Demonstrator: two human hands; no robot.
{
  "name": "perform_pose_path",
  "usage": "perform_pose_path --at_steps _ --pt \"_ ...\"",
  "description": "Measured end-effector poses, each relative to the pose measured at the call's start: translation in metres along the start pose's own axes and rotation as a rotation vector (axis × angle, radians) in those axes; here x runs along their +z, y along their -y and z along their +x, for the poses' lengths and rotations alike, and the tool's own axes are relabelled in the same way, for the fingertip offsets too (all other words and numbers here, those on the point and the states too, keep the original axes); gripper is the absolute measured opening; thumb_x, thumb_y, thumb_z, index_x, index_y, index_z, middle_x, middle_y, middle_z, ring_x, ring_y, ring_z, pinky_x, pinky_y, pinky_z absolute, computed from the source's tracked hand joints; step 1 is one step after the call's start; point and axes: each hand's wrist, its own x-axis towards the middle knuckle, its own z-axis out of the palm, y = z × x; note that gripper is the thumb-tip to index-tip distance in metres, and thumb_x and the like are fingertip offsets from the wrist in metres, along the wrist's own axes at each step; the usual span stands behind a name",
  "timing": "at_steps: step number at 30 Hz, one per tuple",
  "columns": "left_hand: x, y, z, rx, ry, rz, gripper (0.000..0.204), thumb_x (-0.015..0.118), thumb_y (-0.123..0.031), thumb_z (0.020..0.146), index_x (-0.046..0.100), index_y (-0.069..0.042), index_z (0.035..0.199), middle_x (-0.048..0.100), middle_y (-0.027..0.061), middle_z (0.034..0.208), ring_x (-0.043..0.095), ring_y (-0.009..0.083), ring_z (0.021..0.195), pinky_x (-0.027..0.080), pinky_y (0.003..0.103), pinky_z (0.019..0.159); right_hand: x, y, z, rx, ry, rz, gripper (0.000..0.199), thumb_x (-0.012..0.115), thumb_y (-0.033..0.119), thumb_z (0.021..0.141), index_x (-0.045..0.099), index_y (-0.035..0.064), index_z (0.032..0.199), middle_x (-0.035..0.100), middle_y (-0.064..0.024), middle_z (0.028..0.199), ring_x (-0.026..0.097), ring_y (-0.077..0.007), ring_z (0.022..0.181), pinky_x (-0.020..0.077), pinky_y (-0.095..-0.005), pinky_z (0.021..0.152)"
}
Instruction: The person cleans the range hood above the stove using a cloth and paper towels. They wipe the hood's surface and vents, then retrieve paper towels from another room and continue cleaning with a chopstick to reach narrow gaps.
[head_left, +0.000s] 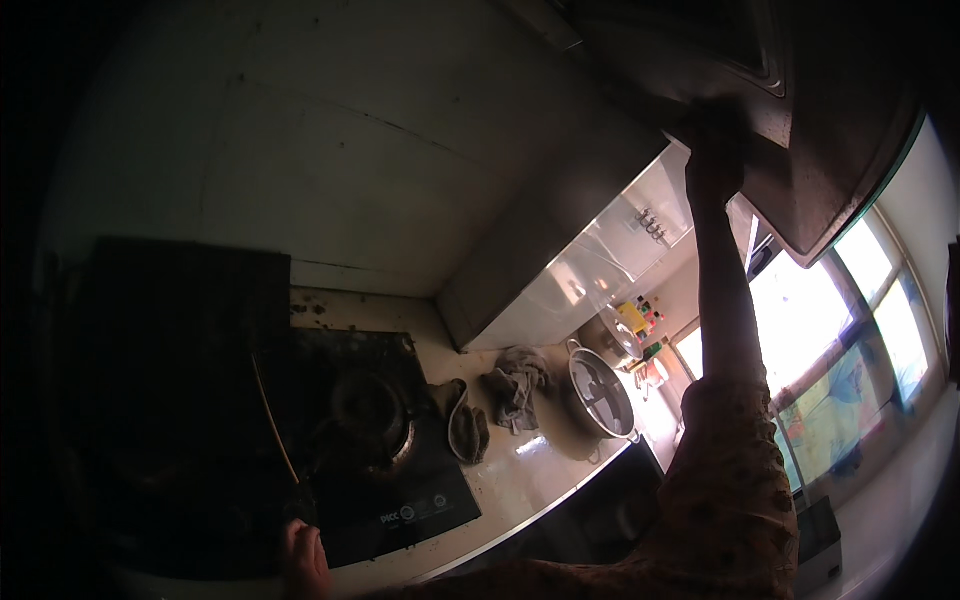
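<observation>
Head view shows the hands apart, the left hand (305, 558) at lower left with fingers curled beside a dark bright-edged thing (272, 415) over the stove (350, 520), grip unclear, and the right hand (715, 165) raised at upper right against the hood (835, 140), its opening lost in shadow.

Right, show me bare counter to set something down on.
Free: the front strip of counter, between the cooktop, the dark cloth and the front edge. Crowded: farther back, where the dark cloth, grey cloth and two-handled pot sit close together.
</observation>
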Motion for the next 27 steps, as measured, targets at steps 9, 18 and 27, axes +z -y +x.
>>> perform_pose_path --at_steps 9,18,27 --pt "0.026 -0.006 -0.013 0.058 0.019 0.2 0.014 0.052 0.003 0.076 0.054 0.002 0.09 0.049 0.0171 0.1 0.056 0.0235 0.075 0.047 0.03 0.064 0.13 0.02 -0.052 0.424 0.227 -0.112 0.03 0.052 0.032 0.081 0.058 0.0111 0.101 0.059 -0.0106 0.098 0.057 -0.0253 0.089 0.0481 -0.0369 0.071" --pt "0.031 0.0 -0.011 0.109 0.019 0.184 0.017 0.053 0.005 0.073 0.057 0.003 0.089 0.052 0.017 0.096 0.057 0.0263 0.078 0.049 0.034 0.066 0.102 0.115 -0.09 0.264 0.535 -0.019 0.024 0.052 0.025 0.077 0.056 0.023 0.1 0.056 -0.0038 0.1 0.056 -0.024 0.089 0.0476 -0.0414 0.068" --pt "0.024 -0.003 -0.003 0.225 0.007 0.276 0.016 0.056 0.0 0.07 0.058 -0.002 0.087 0.054 0.0106 0.096 0.058 0.0249 0.077 0.048 0.031 0.065 -0.096 0.268 -0.221 0.579 1.396 0.992 0.041 0.065 0.032 0.067 0.056 0.0215 0.106 0.061 -0.007 0.097 0.057 -0.0262 0.092 0.0451 -0.0381 0.076"
